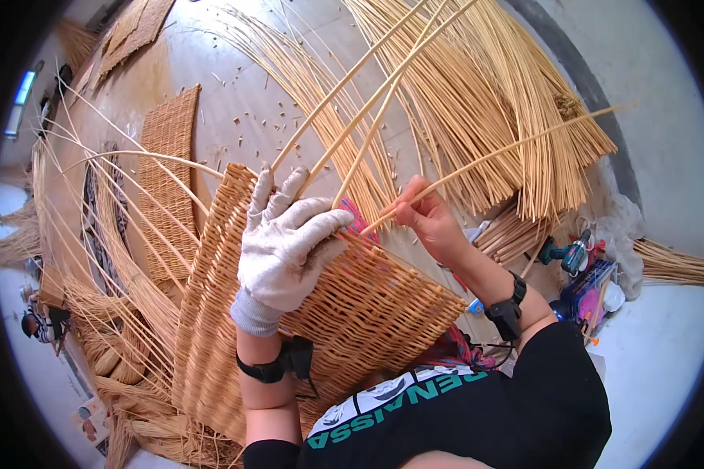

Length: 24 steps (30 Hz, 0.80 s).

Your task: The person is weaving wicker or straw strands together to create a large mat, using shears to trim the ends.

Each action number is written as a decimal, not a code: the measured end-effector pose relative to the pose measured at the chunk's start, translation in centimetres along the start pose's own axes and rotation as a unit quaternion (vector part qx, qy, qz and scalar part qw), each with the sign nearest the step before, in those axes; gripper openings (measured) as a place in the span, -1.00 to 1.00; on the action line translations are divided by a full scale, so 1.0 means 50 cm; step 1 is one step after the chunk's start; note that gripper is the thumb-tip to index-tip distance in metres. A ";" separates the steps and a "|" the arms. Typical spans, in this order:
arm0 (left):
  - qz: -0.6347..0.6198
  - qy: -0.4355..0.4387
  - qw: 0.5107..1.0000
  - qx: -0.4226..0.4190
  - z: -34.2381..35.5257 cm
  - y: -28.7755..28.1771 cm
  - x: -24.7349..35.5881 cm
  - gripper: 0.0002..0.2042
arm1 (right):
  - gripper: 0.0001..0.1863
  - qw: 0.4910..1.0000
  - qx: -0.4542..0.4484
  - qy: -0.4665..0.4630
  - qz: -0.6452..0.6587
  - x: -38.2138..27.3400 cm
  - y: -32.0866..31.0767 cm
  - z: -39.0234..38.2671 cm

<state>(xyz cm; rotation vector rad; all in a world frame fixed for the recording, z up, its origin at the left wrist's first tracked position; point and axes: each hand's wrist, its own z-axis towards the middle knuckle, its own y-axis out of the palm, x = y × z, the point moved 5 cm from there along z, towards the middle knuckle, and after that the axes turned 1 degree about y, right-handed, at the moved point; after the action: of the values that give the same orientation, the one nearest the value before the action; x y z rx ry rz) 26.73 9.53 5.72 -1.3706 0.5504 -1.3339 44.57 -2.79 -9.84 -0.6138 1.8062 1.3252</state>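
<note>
A tan woven wicker panel (391, 301) lies tilted across my lap. My left hand (281, 246), in a soiled white glove, grips its upper edge, the fingers bent over the rim. Several long wicker rods (346, 134) rise past those fingers toward the top. With thumb and forefinger my bare right hand (429, 215) pinches a single wicker rod (516, 147). One end of it meets the panel's edge beside the gloved hand; the other stretches to the upper right. The glove hides part of the rim and the rods' lower ends.
Large bundles of wicker rods (477, 94) cover the floor ahead and right. A finished-looking woven panel (168, 180) lies at the left, near loose bundles of thin strands (133, 344). A teal power drill (575, 252) sits at the right by clear plastic (622, 234). Small offcuts dot the floor.
</note>
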 end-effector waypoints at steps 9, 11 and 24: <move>-0.004 -0.006 1.000 -0.009 0.003 0.001 0.003 -0.69 | -0.84 0.996 -0.082 0.001 -0.043 -0.045 0.013 0.000; -0.006 -0.012 1.000 -0.011 0.001 -0.003 0.011 -0.70 | -0.84 0.993 -0.098 -0.021 -0.058 -0.063 0.017 0.007; -0.004 -0.022 1.000 0.003 0.003 -0.006 0.010 -0.74 | -0.75 0.987 -0.130 0.038 -0.085 -0.075 0.035 0.027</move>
<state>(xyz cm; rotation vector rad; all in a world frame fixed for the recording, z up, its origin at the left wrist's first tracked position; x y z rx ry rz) 26.89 9.21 6.22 -1.3961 0.5117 -1.3070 45.76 -1.22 -5.95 -0.9482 1.6123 1.4469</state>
